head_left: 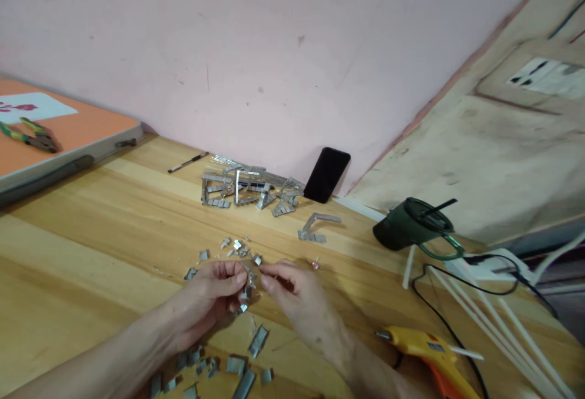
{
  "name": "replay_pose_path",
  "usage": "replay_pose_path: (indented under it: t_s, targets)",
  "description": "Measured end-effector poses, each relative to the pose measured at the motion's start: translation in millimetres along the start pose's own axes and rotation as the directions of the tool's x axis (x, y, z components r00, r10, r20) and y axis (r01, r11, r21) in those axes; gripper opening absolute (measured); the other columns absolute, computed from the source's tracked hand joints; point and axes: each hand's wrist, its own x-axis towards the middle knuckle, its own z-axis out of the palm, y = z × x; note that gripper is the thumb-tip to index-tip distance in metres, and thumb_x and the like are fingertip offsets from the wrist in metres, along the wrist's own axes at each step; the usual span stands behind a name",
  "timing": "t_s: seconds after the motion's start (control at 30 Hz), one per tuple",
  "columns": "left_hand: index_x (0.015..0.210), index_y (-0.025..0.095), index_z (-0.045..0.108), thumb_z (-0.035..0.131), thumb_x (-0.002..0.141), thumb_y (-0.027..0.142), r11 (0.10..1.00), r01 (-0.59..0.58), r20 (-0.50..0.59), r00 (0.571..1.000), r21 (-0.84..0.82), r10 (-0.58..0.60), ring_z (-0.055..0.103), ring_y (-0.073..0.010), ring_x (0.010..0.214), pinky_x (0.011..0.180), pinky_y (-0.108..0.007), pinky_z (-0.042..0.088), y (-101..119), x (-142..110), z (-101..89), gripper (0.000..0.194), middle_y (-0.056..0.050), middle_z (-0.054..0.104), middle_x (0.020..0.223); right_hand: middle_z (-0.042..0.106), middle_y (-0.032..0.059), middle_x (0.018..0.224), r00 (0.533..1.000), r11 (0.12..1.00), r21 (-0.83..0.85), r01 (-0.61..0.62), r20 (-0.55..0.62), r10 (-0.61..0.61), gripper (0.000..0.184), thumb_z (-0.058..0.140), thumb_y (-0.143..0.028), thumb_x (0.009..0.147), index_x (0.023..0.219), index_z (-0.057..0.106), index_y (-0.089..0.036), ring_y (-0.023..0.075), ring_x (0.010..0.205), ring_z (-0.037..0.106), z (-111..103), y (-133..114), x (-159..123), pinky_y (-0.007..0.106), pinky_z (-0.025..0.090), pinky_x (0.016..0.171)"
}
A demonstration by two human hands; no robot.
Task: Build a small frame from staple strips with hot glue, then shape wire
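My left hand (pixel 219 289) is closed, thumb against the fingers, around a small chain of shiny silver metal pieces (pixel 245 293) that hangs below the fingertips. Just to its right, my right hand (pixel 292 289) has thumb and forefinger pinched together. A small folded silver metal piece (pixel 257 260) shows at the tips of those fingers; whether it is gripped or lies behind them I cannot tell. Small silver bits (pixel 237 245) are scattered beyond the hands. Closer to me lie larger bent silver pieces (pixel 258 341), some partly behind my left forearm.
Linked silver metal shapes (pixel 247 189) and a pen (pixel 187 162) lie near the wall. A phone (pixel 327 175) leans there. On the right are a bent silver piece (pixel 315 228), a dark mug (pixel 411 225), a yellow glue gun (pixel 425 350) and cables. Pliers (pixel 34 137) rest on an orange box (pixel 91 112).
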Motion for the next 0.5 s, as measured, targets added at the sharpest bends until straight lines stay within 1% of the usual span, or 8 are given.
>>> replay_pose_path:
  t_s: [0.03,0.07,0.13,0.2,0.23,0.3,0.43,0.5]
  targets:
    - [0.060,0.011,0.062,0.074,0.069,0.026,1.000,-0.002,-0.001,1.000,0.000,0.002,0.044,-0.0073,0.049,0.048,-0.019,0.030,-1,0,0.1,0.021,-0.001,0.056,0.054,0.065,0.0037,0.084,1.000,0.996,0.089,-0.022,-0.011,0.023,0.020,0.054,-0.028,0.082,0.095,0.065,-0.019,0.0155,0.074,0.058,0,-1,0,0.027,0.045,0.066]
    - [0.061,0.011,0.062,0.075,0.068,0.025,1.000,-0.003,-0.002,1.000,0.000,0.003,0.044,-0.0073,0.049,0.048,-0.019,0.030,-3,0,0.1,0.020,-0.001,0.056,0.054,0.066,0.0035,0.085,0.999,0.980,0.194,-0.047,0.002,0.047,0.022,0.056,-0.031,0.080,0.097,0.063,-0.019,0.0154,0.074,0.059,0,-2,0,0.027,0.046,0.067]
    - [0.062,0.011,0.063,0.076,0.067,0.025,1.000,-0.003,-0.004,1.000,-0.003,0.003,0.044,-0.0073,0.050,0.048,-0.019,0.030,-5,0,-0.3,0.020,-0.001,0.056,0.055,0.066,0.0018,0.079,0.995,0.922,0.376,-0.097,0.072,0.075,0.021,0.062,-0.029,0.073,0.090,0.062,-0.017,0.0147,0.071,0.060,3,-3,0,0.027,0.047,0.067]
    - [0.063,0.011,0.063,0.076,0.066,0.026,1.000,-0.002,-0.003,1.000,-0.006,0.002,0.044,-0.0074,0.050,0.048,-0.019,0.029,-7,1,-1.0,0.020,0.000,0.055,0.055,0.064,-0.0005,0.072,0.990,0.871,0.472,-0.132,0.108,0.092,0.014,0.064,-0.024,0.068,0.079,0.060,-0.017,0.0135,0.067,0.060,7,-5,1,0.027,0.048,0.065]
    - [0.063,0.011,0.063,0.076,0.066,0.026,1.000,0.000,-0.002,1.000,-0.006,0.000,0.044,-0.0074,0.051,0.048,-0.019,0.029,-8,1,-1.4,0.020,0.000,0.054,0.055,0.063,-0.0013,0.070,0.989,0.861,0.488,-0.140,0.104,0.102,0.012,0.064,-0.022,0.066,0.076,0.058,-0.018,0.0129,0.066,0.060,9,-6,1,0.026,0.048,0.064]
    - [0.064,0.011,0.064,0.077,0.065,0.027,1.000,0.004,-0.002,1.000,-0.003,-0.004,0.044,-0.0073,0.050,0.048,-0.019,0.029,-9,1,-1.9,0.020,0.000,0.054,0.055,0.061,-0.0023,0.068,0.991,0.875,0.466,-0.131,0.074,0.109,0.011,0.062,-0.018,0.065,0.073,0.055,-0.019,0.0122,0.064,0.059,10,-8,0,0.025,0.047,0.061]
    - [0.064,0.011,0.064,0.078,0.063,0.031,0.999,0.018,-0.004,1.000,0.031,-0.018,0.044,-0.0070,0.049,0.048,-0.019,0.030,-8,-1,0.2,0.024,0.000,0.055,0.054,0.060,-0.0018,0.068,0.998,0.941,0.334,-0.056,0.046,0.044,0.009,0.056,-0.013,0.067,0.075,0.055,-0.019,0.0123,0.064,0.057,10,-12,-3,0.025,0.046,0.060]
    - [0.062,0.011,0.064,0.077,0.063,0.032,0.998,0.000,-0.023,1.000,0.068,0.002,0.044,-0.0068,0.049,0.048,-0.019,0.029,-6,-3,2.8,0.025,0.000,0.055,0.053,0.059,-0.0012,0.067,0.999,0.956,0.292,-0.043,0.028,0.036,0.010,0.053,-0.012,0.068,0.075,0.055,-0.018,0.0126,0.063,0.057,10,-12,-3,0.025,0.046,0.059]
